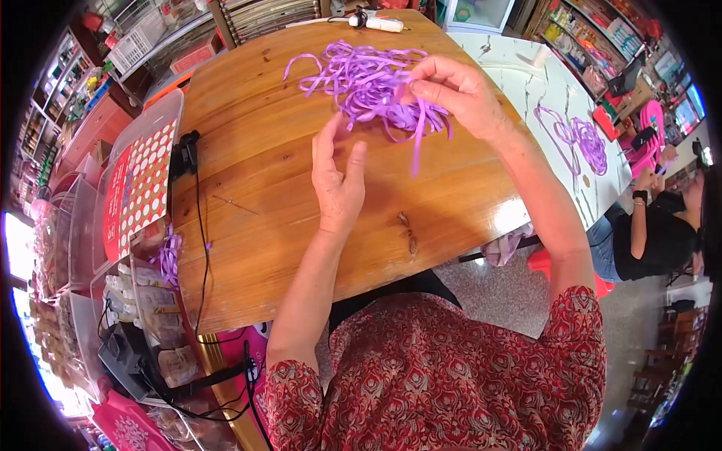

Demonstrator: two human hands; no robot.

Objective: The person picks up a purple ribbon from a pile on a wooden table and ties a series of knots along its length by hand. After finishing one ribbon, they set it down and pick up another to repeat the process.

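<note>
A tangled heap of purple ribbon (361,79) lies at the far middle of the wooden table (271,240). Over the heap's right side, my right hand (465,98) is closed in a pinch, thumb against forefinger, on a piece of the ribbon. One loose ribbon end hangs down below it toward the tabletop. My left hand (338,184) is in front of the heap, thumb and fingers apart, with nothing seen in it. Its fingertips are close to the ribbon's near edge; whether they touch it I cannot tell.
A white marble-look table (519,64) adjoins on the right, with another purple ribbon bundle (590,146). A white power strip (383,25) is at the far edge. A black cable (201,248) runs down the left side past plastic bins (71,222). Someone in black (654,240) sits at right.
</note>
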